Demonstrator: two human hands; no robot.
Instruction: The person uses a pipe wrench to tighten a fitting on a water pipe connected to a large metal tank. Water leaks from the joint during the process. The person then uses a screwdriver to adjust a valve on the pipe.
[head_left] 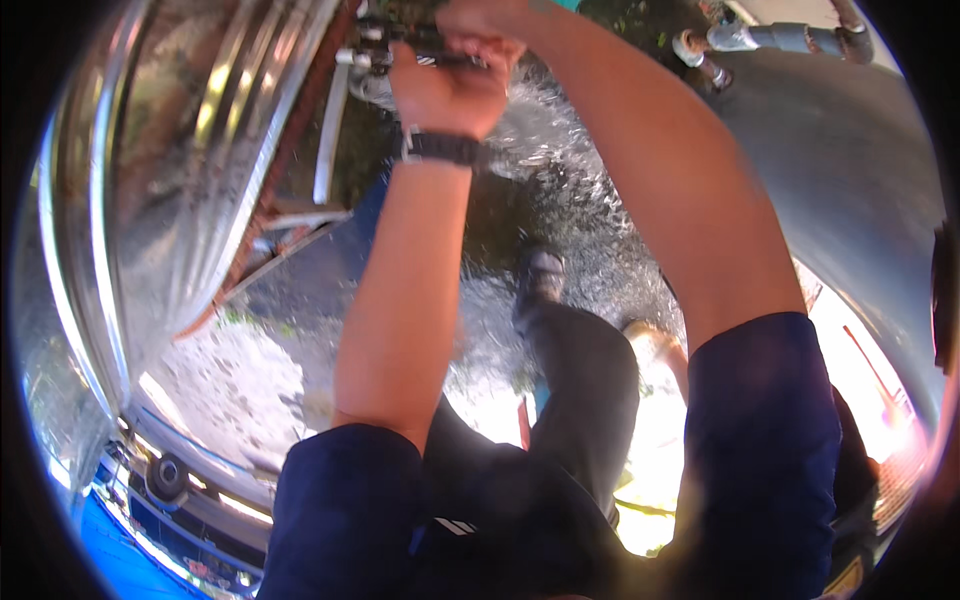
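Observation:
Both my arms reach up to the top edge, beside a corrugated metal sheet (170, 150). My left hand (455, 95), with a dark watch (440, 148) on its wrist, closes around a dark, narrow tool with a silver end (365, 58); its exact kind is blurred. Pressed close to it, my right hand (485, 25) has its fingers curled at the same spot. The frame's top edge cuts it off, and what it grips is hidden. The silver end points left, toward the rusty edge of the metal sheet.
Wet, glinting ground (590, 190) lies below my hands, with my shod foot (543, 265) on it. A large grey curved surface (850, 170) and a grey pipe (780, 38) are at the right. A thin metal strip (328, 140) stands near the sheet. Lower left, a vehicle wheel (168, 476) shows.

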